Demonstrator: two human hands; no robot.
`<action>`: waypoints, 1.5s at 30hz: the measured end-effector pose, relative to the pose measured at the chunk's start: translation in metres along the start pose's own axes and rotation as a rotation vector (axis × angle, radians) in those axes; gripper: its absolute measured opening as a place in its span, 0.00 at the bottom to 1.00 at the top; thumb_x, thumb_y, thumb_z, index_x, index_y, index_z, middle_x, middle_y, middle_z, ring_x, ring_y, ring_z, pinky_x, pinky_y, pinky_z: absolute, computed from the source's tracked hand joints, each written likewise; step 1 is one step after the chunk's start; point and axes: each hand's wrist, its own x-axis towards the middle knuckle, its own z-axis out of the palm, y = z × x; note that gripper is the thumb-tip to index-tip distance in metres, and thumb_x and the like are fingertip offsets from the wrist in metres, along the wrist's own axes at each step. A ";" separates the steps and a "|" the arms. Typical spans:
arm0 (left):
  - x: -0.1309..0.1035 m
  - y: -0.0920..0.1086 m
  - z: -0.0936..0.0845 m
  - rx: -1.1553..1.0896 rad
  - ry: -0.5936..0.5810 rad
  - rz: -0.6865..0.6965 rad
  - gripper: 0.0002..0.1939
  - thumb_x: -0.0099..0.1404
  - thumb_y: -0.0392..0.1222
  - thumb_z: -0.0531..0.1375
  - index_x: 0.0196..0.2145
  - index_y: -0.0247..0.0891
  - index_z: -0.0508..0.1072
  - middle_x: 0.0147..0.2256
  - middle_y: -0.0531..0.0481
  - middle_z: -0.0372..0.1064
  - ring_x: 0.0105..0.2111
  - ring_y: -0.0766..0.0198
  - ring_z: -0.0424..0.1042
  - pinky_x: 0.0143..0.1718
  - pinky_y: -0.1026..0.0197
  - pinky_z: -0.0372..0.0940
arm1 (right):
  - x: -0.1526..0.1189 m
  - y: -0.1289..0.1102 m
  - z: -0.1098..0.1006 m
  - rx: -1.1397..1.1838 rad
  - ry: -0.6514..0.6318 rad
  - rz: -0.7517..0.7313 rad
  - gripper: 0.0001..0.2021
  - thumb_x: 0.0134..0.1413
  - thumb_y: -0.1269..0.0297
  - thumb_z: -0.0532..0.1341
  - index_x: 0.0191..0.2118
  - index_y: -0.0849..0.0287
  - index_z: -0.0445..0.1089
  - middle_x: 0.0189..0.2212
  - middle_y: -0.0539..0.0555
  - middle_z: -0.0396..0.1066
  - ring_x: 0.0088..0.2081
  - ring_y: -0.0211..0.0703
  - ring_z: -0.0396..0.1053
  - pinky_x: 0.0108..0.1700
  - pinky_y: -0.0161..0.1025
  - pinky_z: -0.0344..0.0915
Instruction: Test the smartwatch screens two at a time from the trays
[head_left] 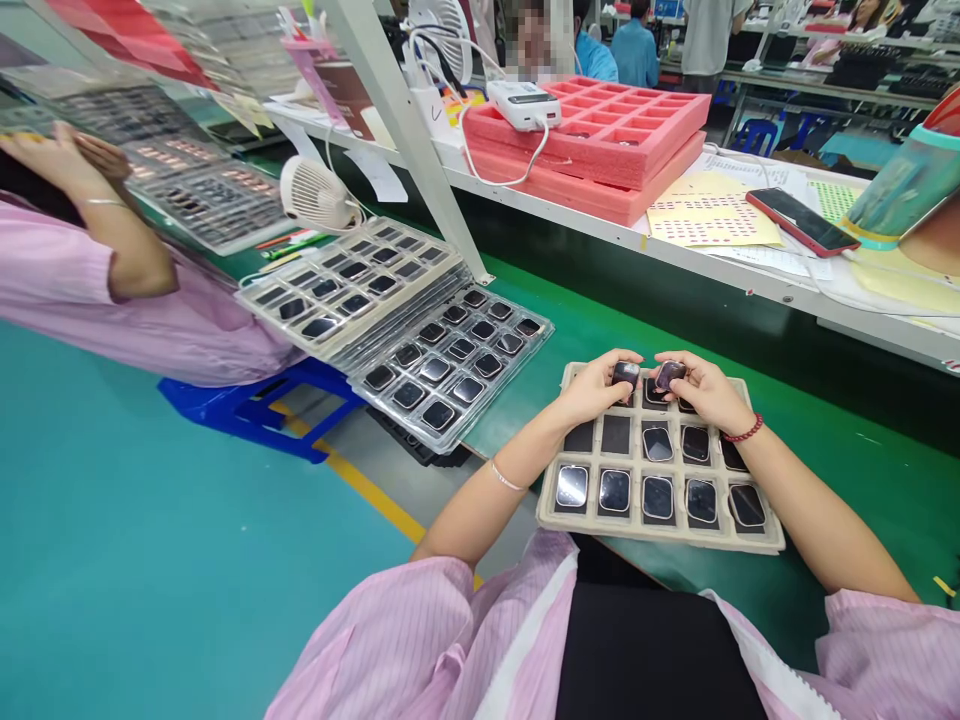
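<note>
In my left hand [600, 385] is a dark square watch face [625, 374] with rounded corners, pinched between thumb and fingers. A second watch face [670, 375] is gripped by my right hand [701, 388], tilted and close beside the first. Both hands are over the back row of a beige compartment tray [660, 538]. Watch faces [658, 497] fill its front row. In the middle row, two left compartments [616, 436] show only a dark bottom, while others hold watch faces. My hands partly cover the back row.
To the left, clear plastic trays [450, 440] and a beige tray [262, 292] hold more watch faces. A white fan [319, 195] stands behind them. Red foam trays [585, 190], a phone [802, 220] and a cup [892, 190] sit on the shelf. A co-worker's arm [142, 255] is at far left.
</note>
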 end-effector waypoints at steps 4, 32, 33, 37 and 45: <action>0.000 -0.002 0.000 -0.001 0.014 0.016 0.25 0.54 0.30 0.60 0.51 0.32 0.67 0.36 0.48 0.73 0.34 0.67 0.72 0.36 0.64 0.68 | 0.000 0.001 0.000 0.007 -0.011 0.002 0.20 0.53 0.68 0.62 0.53 0.58 0.68 0.45 0.58 0.77 0.40 0.45 0.76 0.40 0.43 0.76; 0.005 -0.024 -0.009 -0.167 -0.085 -0.057 0.46 0.47 0.56 0.74 0.60 0.39 0.68 0.40 0.48 0.70 0.26 0.71 0.72 0.28 0.66 0.64 | -0.006 0.008 -0.013 0.292 0.021 0.272 0.29 0.49 0.52 0.72 0.58 0.49 0.71 0.30 0.51 0.75 0.30 0.43 0.73 0.34 0.36 0.76; 0.007 -0.026 -0.010 -0.168 -0.092 -0.050 0.46 0.46 0.57 0.74 0.60 0.38 0.68 0.39 0.48 0.70 0.25 0.71 0.72 0.28 0.66 0.63 | -0.004 0.014 -0.014 0.289 0.016 0.266 0.30 0.48 0.52 0.72 0.58 0.48 0.70 0.29 0.50 0.73 0.27 0.43 0.71 0.31 0.37 0.75; 0.009 -0.031 -0.010 -0.187 -0.088 -0.043 0.46 0.41 0.56 0.76 0.56 0.38 0.72 0.36 0.50 0.70 0.24 0.69 0.73 0.30 0.62 0.68 | 0.001 0.027 -0.014 0.196 0.007 0.233 0.30 0.48 0.48 0.71 0.57 0.50 0.72 0.26 0.50 0.70 0.24 0.45 0.66 0.27 0.41 0.70; 0.008 -0.032 -0.010 -0.174 -0.058 -0.034 0.43 0.40 0.56 0.77 0.53 0.38 0.73 0.36 0.49 0.72 0.24 0.70 0.72 0.29 0.64 0.65 | -0.002 0.015 -0.004 0.062 0.001 0.164 0.30 0.49 0.46 0.68 0.57 0.52 0.72 0.21 0.47 0.66 0.24 0.44 0.64 0.30 0.40 0.67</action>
